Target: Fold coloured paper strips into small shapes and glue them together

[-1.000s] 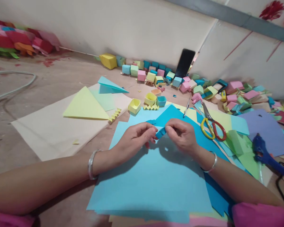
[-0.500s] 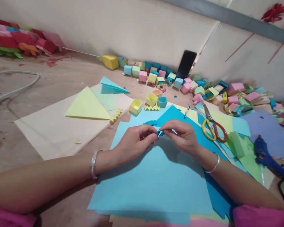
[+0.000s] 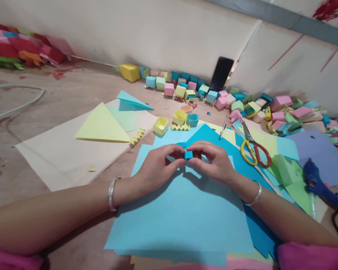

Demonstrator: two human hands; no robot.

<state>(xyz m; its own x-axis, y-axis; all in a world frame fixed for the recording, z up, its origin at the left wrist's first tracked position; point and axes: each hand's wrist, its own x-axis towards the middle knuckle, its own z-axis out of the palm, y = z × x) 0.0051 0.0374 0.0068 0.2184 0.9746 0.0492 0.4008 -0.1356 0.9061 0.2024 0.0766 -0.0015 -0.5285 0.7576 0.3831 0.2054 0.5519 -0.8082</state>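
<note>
Between my two hands is a small folded piece of blue paper [image 3: 188,155], box-like, with one flat face toward me. My left hand [image 3: 165,163] pinches its left side between thumb and fingers. On its right side, my right hand [image 3: 212,159] grips it the same way. Both hands are just above a stack of light blue paper sheets [image 3: 180,213]. A darker blue sheet [image 3: 204,135] lies behind them. Beyond it stand small open yellow paper boxes [image 3: 160,126] and a teal paper box [image 3: 193,120], beside zigzag-folded yellow strips [image 3: 180,128].
Scissors [image 3: 255,152] and a blue glue gun [image 3: 315,180] lie to the right. A phone [image 3: 221,74] leans on the wall behind a row of small paper cubes [image 3: 169,89]. At left are a folded yellow sheet [image 3: 101,125] and a white cable [image 3: 42,92].
The small blue piece has been turned between my fingers, so a flat, square face now shows instead of a narrow folded edge. Both hands still hold it at nearly the same spot.
</note>
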